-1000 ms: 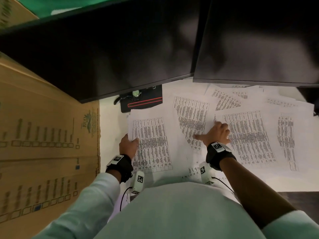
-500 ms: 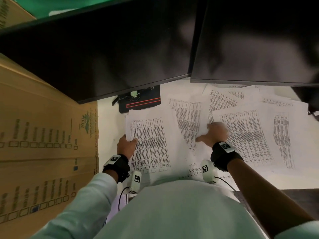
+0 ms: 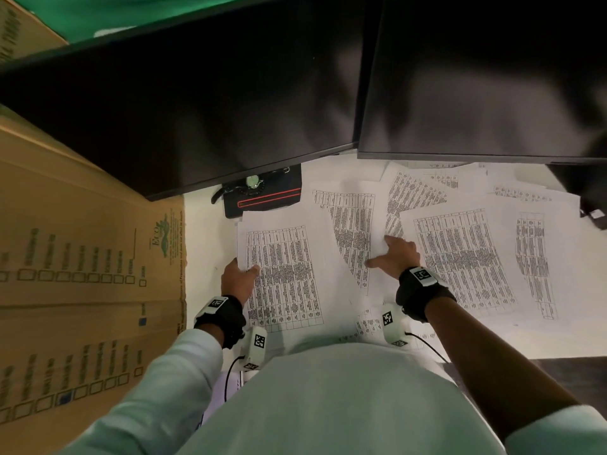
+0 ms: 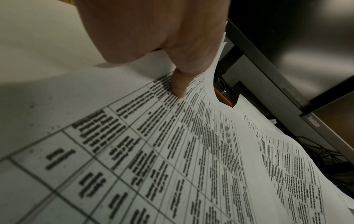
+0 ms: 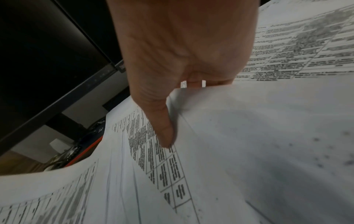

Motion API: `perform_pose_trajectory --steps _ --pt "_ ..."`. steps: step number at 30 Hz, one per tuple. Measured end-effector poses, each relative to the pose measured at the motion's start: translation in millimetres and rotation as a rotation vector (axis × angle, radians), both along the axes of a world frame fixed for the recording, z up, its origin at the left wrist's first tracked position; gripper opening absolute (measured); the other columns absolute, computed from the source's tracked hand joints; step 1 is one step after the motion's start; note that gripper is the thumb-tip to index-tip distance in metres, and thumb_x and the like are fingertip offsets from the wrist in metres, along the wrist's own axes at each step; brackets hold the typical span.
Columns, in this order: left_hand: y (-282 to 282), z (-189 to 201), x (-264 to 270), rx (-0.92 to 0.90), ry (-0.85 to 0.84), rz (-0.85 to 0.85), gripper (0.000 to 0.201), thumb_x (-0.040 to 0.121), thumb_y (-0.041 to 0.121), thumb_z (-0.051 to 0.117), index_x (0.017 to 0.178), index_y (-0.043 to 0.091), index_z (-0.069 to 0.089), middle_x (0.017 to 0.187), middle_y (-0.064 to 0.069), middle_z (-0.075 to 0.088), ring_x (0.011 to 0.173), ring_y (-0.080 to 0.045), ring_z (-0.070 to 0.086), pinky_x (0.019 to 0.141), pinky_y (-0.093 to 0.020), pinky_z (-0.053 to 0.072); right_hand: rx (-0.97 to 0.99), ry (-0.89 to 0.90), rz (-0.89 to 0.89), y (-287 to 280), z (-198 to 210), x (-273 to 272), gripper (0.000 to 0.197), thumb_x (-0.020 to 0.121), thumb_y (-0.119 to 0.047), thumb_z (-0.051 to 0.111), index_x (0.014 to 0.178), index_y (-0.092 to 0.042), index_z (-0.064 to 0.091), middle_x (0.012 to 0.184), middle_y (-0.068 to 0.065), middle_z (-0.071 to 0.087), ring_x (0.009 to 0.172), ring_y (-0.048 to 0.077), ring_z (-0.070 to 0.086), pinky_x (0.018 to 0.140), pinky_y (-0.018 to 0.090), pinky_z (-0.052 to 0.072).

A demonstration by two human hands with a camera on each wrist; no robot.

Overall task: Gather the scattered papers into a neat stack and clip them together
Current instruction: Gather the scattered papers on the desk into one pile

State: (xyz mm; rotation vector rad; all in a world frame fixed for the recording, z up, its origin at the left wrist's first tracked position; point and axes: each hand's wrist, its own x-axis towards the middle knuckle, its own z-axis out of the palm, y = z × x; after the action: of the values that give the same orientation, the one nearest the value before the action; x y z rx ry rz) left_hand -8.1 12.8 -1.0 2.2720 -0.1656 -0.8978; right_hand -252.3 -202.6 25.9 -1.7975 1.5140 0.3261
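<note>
Nearest, the left hand (image 3: pixel 239 280) is seen pinching the left edge of a printed sheet (image 3: pixel 282 274), thumb on top and fingers beneath; that sheet is lifted at its far end in the left wrist view. Just right of it, the right hand (image 3: pixel 395 257) is pressed on overlapping papers, thumb spread; its fingers seem tucked under a sheet edge, though this cannot be told surely. Farther and to the right, the other papers (image 3: pixel 466 251) lie fanned across the desk (image 3: pixel 207 231), reaching under the two dark monitors (image 3: pixel 230 103). Gathering is judged barely begun: no squared stack is formed, no clip is seen, and clipping remains.
</note>
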Motion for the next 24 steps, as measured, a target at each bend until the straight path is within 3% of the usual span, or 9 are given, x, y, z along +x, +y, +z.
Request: perform_pose_trajectory --steps 3,7,10,13,17,19,20,22,24 --pt "-0.9 1.6 -0.2 0.011 -0.018 -0.008 0.044 0.09 0.017 0.066 0.131 0.005 0.055 0.132 -0.015 0.061 0.124 -0.033 0.055 0.102 -0.034 0.04 -0.05 -0.052 0.013 5.5 0.4 5.3 0.082 0.068 -0.03 0.085 0.137 -0.009 0.048 0.14 0.009 0.034 0.129 0.031 0.033 0.105 0.046 0.039" --pt "-0.5 1.0 -0.3 0.009 -0.022 -0.01 0.044 0.091 0.017 0.065 0.132 0.005 0.054 0.134 -0.015 0.06 0.125 -0.033 0.055 0.102 -0.034 0.04 0.017 -0.169 -0.056 11.6 -2.7 11.3 0.085 0.065 -0.02 0.085 0.139 -0.005 0.044 0.141 0.009 0.03 0.126 0.03 0.045 0.103 0.031 0.04" --pt "0.3 0.7 0.5 -0.005 0.002 0.0 0.042 0.091 0.018 0.066 0.13 0.006 0.056 0.132 -0.013 0.062 0.123 -0.033 0.056 0.104 -0.036 0.041 0.07 -0.236 -0.088 11.9 -3.3 13.9 0.099 0.056 -0.031 0.084 0.142 -0.015 0.036 0.133 0.012 0.046 0.124 0.032 0.049 0.101 0.038 0.045" --pt "2.8 -2.1 3.7 -0.012 0.03 0.004 0.047 0.089 0.021 0.068 0.131 0.006 0.056 0.132 -0.013 0.062 0.123 -0.033 0.057 0.107 -0.041 0.042 0.213 -0.339 -0.142 9.3 -0.8 12.8 0.109 0.057 -0.031 0.086 0.147 -0.022 0.026 0.142 0.004 0.048 0.132 0.028 0.044 0.109 0.042 0.037" --pt "8.5 -6.1 13.1 -0.027 0.106 0.02 0.049 0.086 0.021 0.072 0.13 0.005 0.056 0.13 -0.013 0.062 0.123 -0.031 0.056 0.105 -0.038 0.04 0.434 -0.495 -0.27 0.8 6.1 7.2 0.095 0.072 -0.005 0.079 0.148 -0.019 0.025 0.146 0.004 0.04 0.138 0.026 0.035 0.106 0.038 0.032" --pt "10.9 -5.6 18.3 -0.033 0.148 0.017 0.046 0.087 0.016 0.072 0.128 0.004 0.056 0.129 -0.014 0.062 0.122 -0.031 0.056 0.1 -0.034 0.039 0.48 -0.509 -0.307 -1.4 13.0 4.8 0.086 0.074 0.001 0.075 0.143 -0.022 0.029 0.128 0.001 0.041 0.121 0.022 0.044 0.1 0.038 0.033" --pt "11.9 -6.0 21.0 -0.034 0.17 0.019 0.047 0.086 0.015 0.072 0.129 0.003 0.055 0.131 -0.015 0.061 0.124 -0.031 0.054 0.102 -0.035 0.038 0.5 -0.502 -0.317 -2.0 12.4 6.2 0.087 0.074 0.001 0.076 0.143 -0.022 0.029 0.125 -0.002 0.037 0.117 0.019 0.042 0.106 0.041 0.029" --pt "14.4 -5.3 26.2 -0.03 0.198 0.025 0.052 0.086 0.014 0.073 0.132 0.001 0.051 0.136 -0.014 0.057 0.128 -0.031 0.051 0.106 -0.037 0.034 0.426 -0.459 -0.331 -4.3 4.1 7.1 0.1 0.06 -0.017 0.091 0.142 -0.023 0.033 0.129 -0.006 0.045 0.123 0.019 0.045 0.113 0.044 0.027" --pt "16.4 -6.9 29.6 -0.032 0.213 0.046 0.056 0.084 0.013 0.074 0.133 -0.001 0.05 0.138 -0.015 0.055 0.13 -0.031 0.049 0.108 -0.038 0.032 0.321 -0.383 -0.259 -7.5 -14.6 6.2 0.114 0.039 -0.038 0.097 0.139 -0.023 0.043 0.135 0.003 0.056 0.128 0.029 0.05 0.109 0.049 0.037"
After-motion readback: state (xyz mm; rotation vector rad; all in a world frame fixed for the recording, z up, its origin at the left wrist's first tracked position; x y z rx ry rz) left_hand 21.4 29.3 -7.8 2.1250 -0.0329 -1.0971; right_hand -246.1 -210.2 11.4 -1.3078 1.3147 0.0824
